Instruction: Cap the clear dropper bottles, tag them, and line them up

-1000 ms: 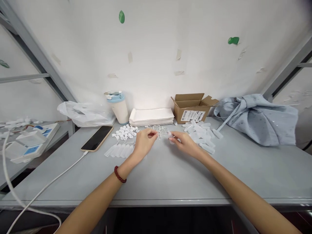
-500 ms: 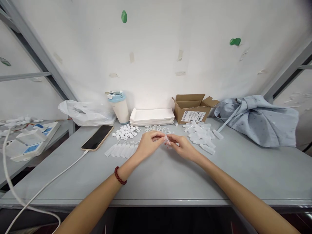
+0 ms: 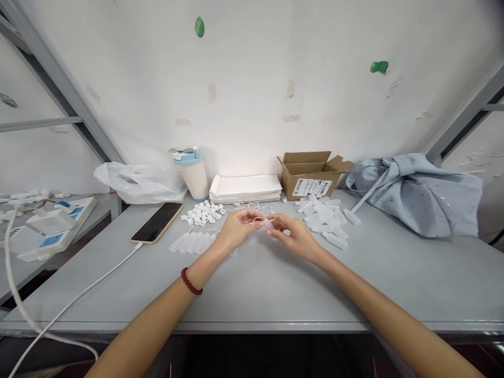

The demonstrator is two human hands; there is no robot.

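My left hand (image 3: 236,229), with a dark red bead bracelet at the wrist, pinches a thin white string (image 3: 256,219). Fingertips of my right hand (image 3: 290,234) grip a small translucent plastic tube (image 3: 268,224), and the string meets it between the two hands. Left of my left hand lies a row of similar tubes with strings (image 3: 192,242). Behind that row is a heap of small white caps (image 3: 202,212). Loose white strings (image 3: 252,206) lie just beyond my hands. A pile of translucent tubes (image 3: 325,216) sits to the right of my right hand.
Along the wall stand a plastic bag (image 3: 139,181), a blue-lidded cup (image 3: 194,176), stacked white sheets (image 3: 246,186) and an open cardboard box (image 3: 315,176). A phone (image 3: 157,223) with a white cable lies at left. Grey-blue fabric (image 3: 425,194) lies at right.
My left hand has shifted slightly left and its fingers now show a curved string. The tube stays in my right fingertips between the hands.
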